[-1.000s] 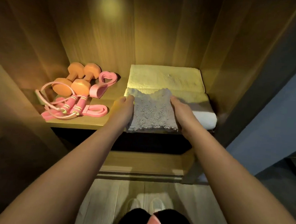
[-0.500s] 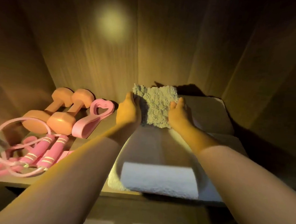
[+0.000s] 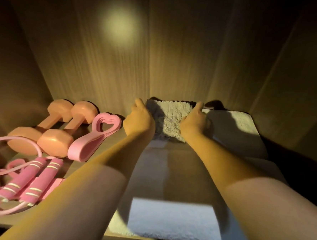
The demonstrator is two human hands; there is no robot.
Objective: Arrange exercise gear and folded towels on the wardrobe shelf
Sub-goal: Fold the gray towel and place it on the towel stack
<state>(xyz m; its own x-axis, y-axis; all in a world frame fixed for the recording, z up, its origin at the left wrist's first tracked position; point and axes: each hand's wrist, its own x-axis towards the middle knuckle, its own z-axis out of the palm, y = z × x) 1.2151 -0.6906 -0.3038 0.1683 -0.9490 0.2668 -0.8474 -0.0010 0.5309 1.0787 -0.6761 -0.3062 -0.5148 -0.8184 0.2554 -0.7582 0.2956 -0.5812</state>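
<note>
A small grey folded towel [image 3: 172,119] lies flat at the back of the wardrobe shelf, on top of a larger white folded towel [image 3: 170,224]. My left hand [image 3: 140,118] holds its left edge and my right hand [image 3: 194,122] its right edge, fingers curled on the cloth. On the left of the shelf stand two orange dumbbells [image 3: 53,130], a pink heart-shaped grip ring [image 3: 95,136] and a pink jump rope [image 3: 29,182] with its cord coiled around it.
The wardrobe's wooden back wall [image 3: 158,55] rises straight behind the small towel. Side walls close in on the left and right. The shelf's front edge [image 3: 54,226] runs along the bottom, under my forearms.
Both hands have carried the small grey towel from the front of the big towel to its back end near the wall and laid it down. My head has leaned closer in.
</note>
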